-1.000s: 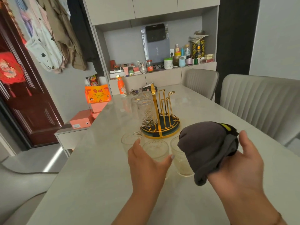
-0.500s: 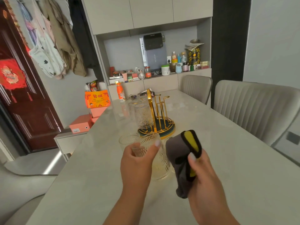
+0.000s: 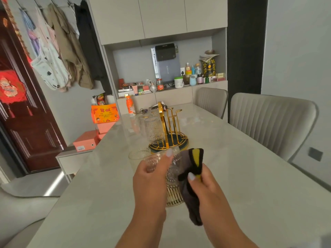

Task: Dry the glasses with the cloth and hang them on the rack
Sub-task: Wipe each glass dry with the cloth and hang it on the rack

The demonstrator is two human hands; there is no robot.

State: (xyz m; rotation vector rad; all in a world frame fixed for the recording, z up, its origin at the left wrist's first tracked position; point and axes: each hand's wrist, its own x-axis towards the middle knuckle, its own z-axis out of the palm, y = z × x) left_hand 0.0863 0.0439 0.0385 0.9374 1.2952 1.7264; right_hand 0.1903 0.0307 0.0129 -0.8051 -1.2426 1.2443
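Note:
My left hand [image 3: 152, 178] grips a clear ribbed glass [image 3: 172, 176], lifted above the table and tilted. My right hand [image 3: 204, 185] holds a dark grey cloth [image 3: 190, 197] with a yellow stripe, pressed against the glass's right side. Another clear glass [image 3: 138, 154] stands upright on the table just behind my left hand. The gold rack [image 3: 169, 135] with a dark round base stands further back; upside-down glasses [image 3: 155, 129] hang on its left pegs, and its right pegs are bare.
The pale table [image 3: 232, 176] runs forward to a wall shelf crowded with bottles and jars. An orange bottle [image 3: 129, 105] stands at the table's far end. Two grey chairs [image 3: 268, 120] line the right side. Orange boxes [image 3: 87, 140] sit on a low cabinet at left.
My left hand took hold of a glass and raised it off the table. My right hand bunched the cloth and brought it left against the glass.

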